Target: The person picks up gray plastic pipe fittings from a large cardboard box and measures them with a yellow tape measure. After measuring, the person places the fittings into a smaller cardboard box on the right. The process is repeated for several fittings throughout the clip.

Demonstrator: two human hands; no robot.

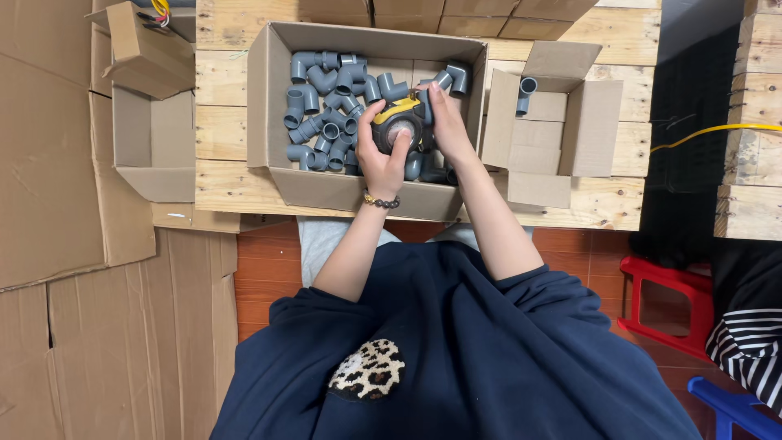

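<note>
Wooden table (228, 77), both hands (381, 159) (446, 122) holding tape dispenser (399, 122) over box of grey elbows (326, 106)

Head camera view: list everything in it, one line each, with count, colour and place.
Pipe elbow fittings: many, grey, heaped in the big open box.
Big cardboard box: one, brown, centre of the bench.
Wooden bench: one, pale planks.
Small cardboard box: one, brown, right of the big box.
Single fitting: one, grey, in the small box.
Empty boxes: two, brown, left bench edge.
Stool: one, red, floor right.
Round device: one, black and yellow, over the big box.
Left hand: holds the device from below.
Right hand: grips its right side.
</note>
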